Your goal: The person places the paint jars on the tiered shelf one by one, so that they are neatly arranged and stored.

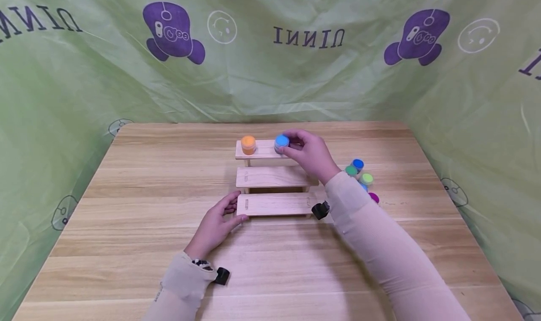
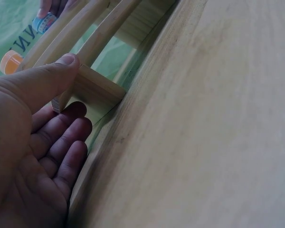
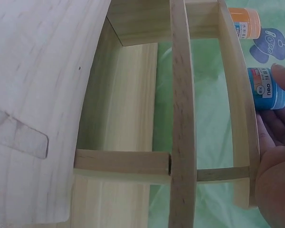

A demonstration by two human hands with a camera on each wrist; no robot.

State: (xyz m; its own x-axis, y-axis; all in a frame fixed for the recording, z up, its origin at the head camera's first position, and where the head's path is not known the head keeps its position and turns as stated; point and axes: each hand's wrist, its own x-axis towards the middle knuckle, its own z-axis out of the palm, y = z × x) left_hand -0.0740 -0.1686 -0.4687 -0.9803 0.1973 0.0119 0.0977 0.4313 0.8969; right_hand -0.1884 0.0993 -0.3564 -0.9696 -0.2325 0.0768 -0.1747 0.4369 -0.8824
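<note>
A three-tier wooden stand [image 1: 276, 204] with stepped boards is on the table. My left hand [image 1: 214, 227] pinches the left end of its lowest board; in the left wrist view the thumb [image 2: 61, 76] lies on the board's edge while the other fingers curl below. On the top board, my right hand [image 1: 313, 154] grips a small blue paint jar [image 1: 281, 142] from the right side, between thumb and fingers. The right wrist view shows that paint jar [image 3: 265, 89] with its label, at the board's edge. An orange paint jar [image 1: 248, 145] stands at the top board's left end.
Right of the stand, several more paint jars are clustered, among them a dark blue jar [image 1: 358, 164], a light green jar [image 1: 367, 178] and a magenta jar [image 1: 374, 197], partly behind my right sleeve. A green printed curtain [image 1: 262, 86] surrounds the wooden table [image 1: 148, 203].
</note>
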